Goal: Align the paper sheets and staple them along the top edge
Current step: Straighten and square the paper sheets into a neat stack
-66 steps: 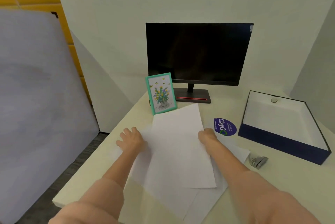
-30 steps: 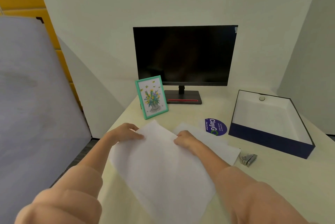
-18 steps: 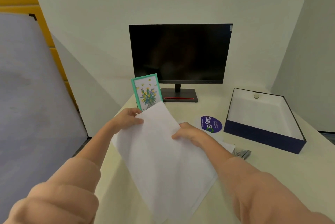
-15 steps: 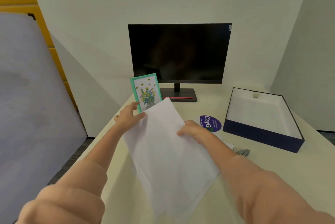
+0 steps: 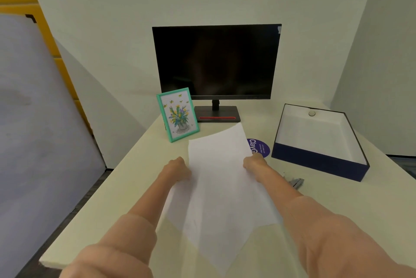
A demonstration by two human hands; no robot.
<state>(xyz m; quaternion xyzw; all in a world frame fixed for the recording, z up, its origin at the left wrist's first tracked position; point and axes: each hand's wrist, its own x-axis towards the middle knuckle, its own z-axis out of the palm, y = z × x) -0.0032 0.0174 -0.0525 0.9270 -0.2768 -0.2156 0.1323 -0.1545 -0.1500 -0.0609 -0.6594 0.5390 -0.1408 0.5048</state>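
A stack of white paper sheets [image 5: 221,183] is held above the cream desk [image 5: 139,187], its top edge toward the monitor and its lower corners uneven. My left hand [image 5: 177,168] grips the stack's left edge and my right hand [image 5: 254,163] grips its right edge. A small silver stapler [image 5: 296,182] lies on the desk to the right of my right forearm, apart from the paper.
A dark monitor [image 5: 217,61] stands at the back, with a green-framed flower picture [image 5: 177,114] to its left. A purple round sticker [image 5: 261,147] lies beyond my right hand. An open navy box [image 5: 319,142] sits at the right. The desk's left edge drops to the floor.
Both hands gathered the scattered sheets off the desk, lifted them as one stack and turned it from slanting left to pointing straight at the monitor.
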